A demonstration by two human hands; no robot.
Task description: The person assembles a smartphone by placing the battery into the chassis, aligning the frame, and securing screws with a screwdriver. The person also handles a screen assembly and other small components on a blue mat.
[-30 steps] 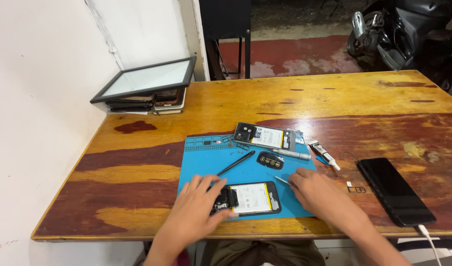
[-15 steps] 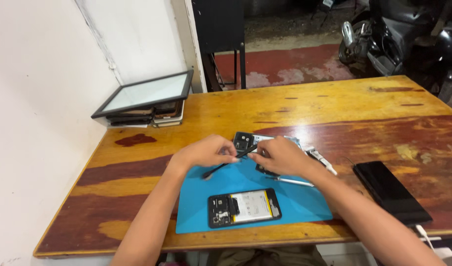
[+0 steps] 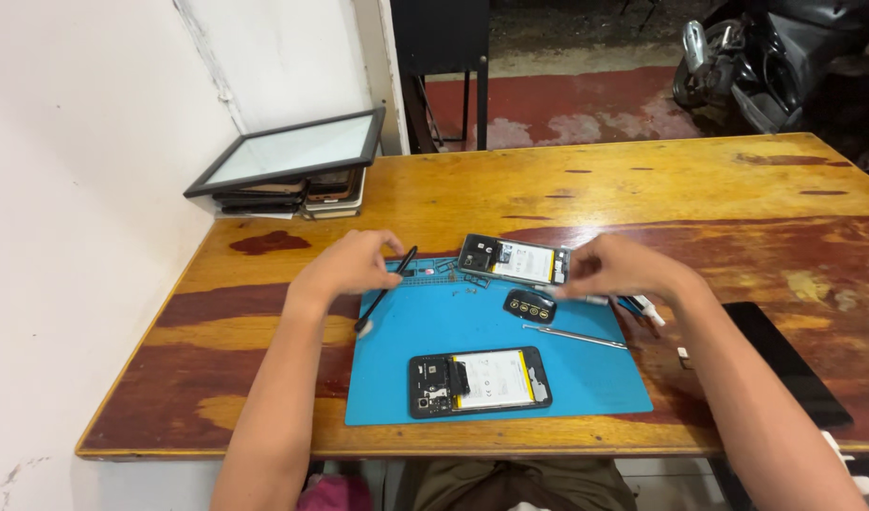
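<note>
- Left hand: fingers curled together around a thin black stylus-like tool, held slanted over the far left corner of the blue work mat.
- Right hand: fingers bent, tips at the right end of the far opened phone; firm grip or mere touch, cannot tell.
- Near opened phone lies untouched at the mat's near edge.
- Small black camera cover and metal pry tool lie between the two phones.
</note>
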